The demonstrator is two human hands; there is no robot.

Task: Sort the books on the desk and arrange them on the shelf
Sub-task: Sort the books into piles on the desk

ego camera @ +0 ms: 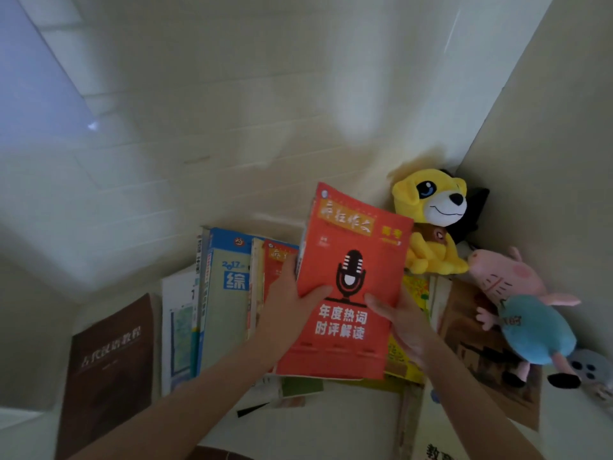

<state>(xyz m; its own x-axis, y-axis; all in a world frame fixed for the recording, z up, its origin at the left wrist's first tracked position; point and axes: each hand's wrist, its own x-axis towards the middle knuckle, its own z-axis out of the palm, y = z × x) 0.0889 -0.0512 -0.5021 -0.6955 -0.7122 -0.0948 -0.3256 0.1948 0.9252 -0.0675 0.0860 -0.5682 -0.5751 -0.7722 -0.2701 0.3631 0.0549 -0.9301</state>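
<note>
- Nearest, at 6 o'clock, a strip of pale table point(331, 423) shows between the person's two bare forearms.
- At 8 o'clock from the held magazine, a dark brown book point(109, 370) shows its front cover with pale characters.
- The left hand point(292, 303) grips the red magazine point(351, 293) at its left edge, with the thumb laid on the cover and the fingers curled behind.
- The right hand point(401, 323) grips its right edge the same way, thumb on the front and fingers hidden behind.
- The magazine is held clear above the other books. Its cover faces the camera and its top tips toward 1 o'clock.
- The cover is orange-red with a black microphone drawing, white characters below it and a yellow title band on top.
- At 9 o'clock from it stand a white book point(177, 327), a blue book point(225, 287) and a second red magazine point(278, 267), side by side.
- Under it at 4 o'clock lies a yellow book point(414, 293), partly covered.
- At 3 o'clock a pink pig plush point(507, 277) lies above a blue-bodied plush point(537, 330).
- Farthest, at 1 o'clock, a yellow plush dog point(428, 207) sits in the wall corner.
</note>
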